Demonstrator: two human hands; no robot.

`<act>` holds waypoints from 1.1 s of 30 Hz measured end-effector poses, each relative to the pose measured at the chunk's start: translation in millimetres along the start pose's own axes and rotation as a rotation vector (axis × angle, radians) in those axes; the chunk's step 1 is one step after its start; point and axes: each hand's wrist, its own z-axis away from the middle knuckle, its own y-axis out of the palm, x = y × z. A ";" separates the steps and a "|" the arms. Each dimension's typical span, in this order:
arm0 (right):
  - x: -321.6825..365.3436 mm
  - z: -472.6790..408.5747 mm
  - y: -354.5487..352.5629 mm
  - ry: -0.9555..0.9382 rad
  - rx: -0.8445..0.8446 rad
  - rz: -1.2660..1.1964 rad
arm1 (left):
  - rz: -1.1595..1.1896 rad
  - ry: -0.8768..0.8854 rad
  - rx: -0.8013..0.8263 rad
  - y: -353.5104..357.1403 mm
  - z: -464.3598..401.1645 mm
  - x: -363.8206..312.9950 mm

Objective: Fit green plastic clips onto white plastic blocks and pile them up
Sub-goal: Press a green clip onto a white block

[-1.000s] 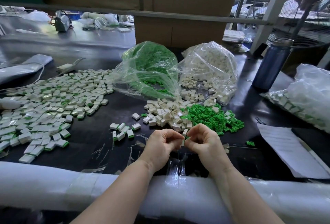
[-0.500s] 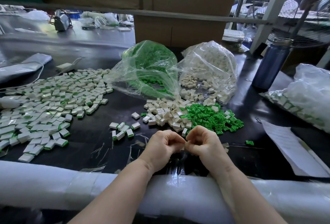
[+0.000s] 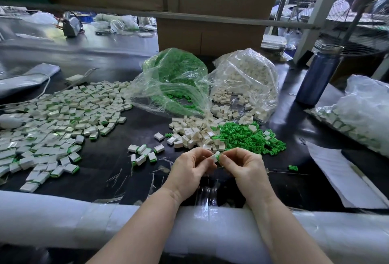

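A white block [image 3: 214,157] with a green clip [image 3: 219,156] at its right end is pinched between the left hand [image 3: 190,172] and the right hand [image 3: 245,170], just above the near edge of the black table [image 3: 101,164]. Clip seating is hidden by fingertips. Loose white blocks [image 3: 193,134] and loose green clips [image 3: 246,137] are heaped just beyond the hands, the finished pile [image 3: 52,124] spread toward the left edge. The finished-parts bag [image 3: 357,114] is cut off at the right edge. Half a second ago nothing was visible between the knuckles; the piece is now exposed.
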 end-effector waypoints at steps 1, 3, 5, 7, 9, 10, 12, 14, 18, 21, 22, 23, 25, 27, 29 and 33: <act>-0.3 -0.1 0.3 -0.004 -0.005 0.027 | -0.006 0.000 0.001 -0.4 -0.2 0.3; -1.1 -0.5 0.8 -0.001 -0.017 0.073 | -0.033 -0.001 0.003 -0.9 -0.5 0.4; -2.5 -0.8 1.3 0.011 -0.017 0.113 | -0.056 -0.005 0.004 -1.7 -0.6 0.7; -3.4 -1.0 1.4 0.014 -0.003 0.167 | -0.066 -0.015 0.010 -2.1 -0.3 0.4; -3.8 -0.8 1.3 0.009 0.019 0.205 | -0.081 -0.022 0.021 -2.5 0.2 0.4; -3.9 -0.6 0.9 0.011 0.032 0.210 | -0.095 -0.024 0.027 -2.5 0.6 0.3; -4.4 -0.9 -0.2 0.023 0.051 0.218 | -0.123 -0.022 0.036 -2.2 1.3 0.3; -4.5 -1.1 -0.6 0.029 0.060 0.233 | -0.163 -0.007 0.040 -2.2 1.8 0.6; -3.5 -1.1 -0.9 0.025 0.086 0.234 | -0.200 0.005 0.026 -1.9 1.5 1.2; -3.2 -1.3 -1.5 0.029 0.106 0.209 | -0.189 -0.003 0.019 -1.9 0.9 1.5; -3.4 -1.4 -1.4 0.034 0.110 0.205 | -0.203 0.000 0.020 -2.0 0.7 2.1; -3.7 -1.4 -1.1 0.038 0.112 0.208 | -0.219 0.003 0.020 -2.0 0.6 2.7; -4.1 -1.3 -0.8 0.039 0.109 0.227 | -0.241 0.006 0.020 -1.9 0.9 4.2; -4.3 -1.1 -1.2 0.038 0.110 0.236 | -0.267 0.010 0.025 -1.5 1.1 4.3; -4.1 -1.2 -2.1 0.035 0.120 0.237 | -0.296 0.022 0.036 -1.3 1.1 3.6; -4.4 -1.6 -4.1 0.040 0.152 0.225 | -0.317 0.042 0.055 -1.5 1.2 2.5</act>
